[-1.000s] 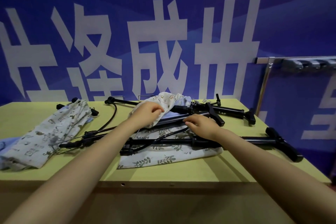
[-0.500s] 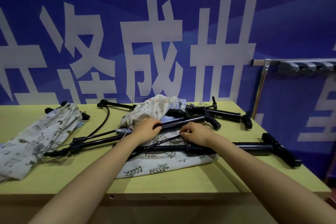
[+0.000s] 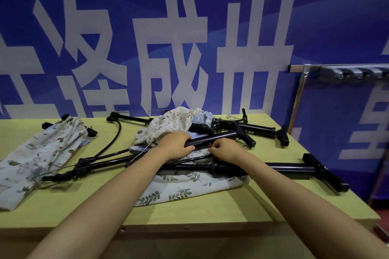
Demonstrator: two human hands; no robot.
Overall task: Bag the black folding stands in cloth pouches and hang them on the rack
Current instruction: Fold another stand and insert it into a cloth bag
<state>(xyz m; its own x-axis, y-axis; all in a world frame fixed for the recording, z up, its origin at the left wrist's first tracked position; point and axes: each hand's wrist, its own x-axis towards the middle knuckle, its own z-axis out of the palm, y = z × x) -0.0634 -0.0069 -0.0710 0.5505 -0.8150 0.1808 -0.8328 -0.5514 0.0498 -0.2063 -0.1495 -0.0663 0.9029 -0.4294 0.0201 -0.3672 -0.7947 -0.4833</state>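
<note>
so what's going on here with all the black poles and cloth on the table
A person is sorting black folding stands and cloth pouches on a yellow table. The left hand grips the tube of one stand in the middle of the pile, and the right hand pinches at something small beside it, too fine to make out. A leaf-print pouch lies under another stand, and a pouch at the left already holds one. The rack at the right has nothing bagged on it.

Both bare forearms stretched forward, converging; left hand (image 3: 175, 146) knuckles up, fingers curled; right hand (image 3: 226, 150) just beside it, fingers bent down, pinching.
</note>
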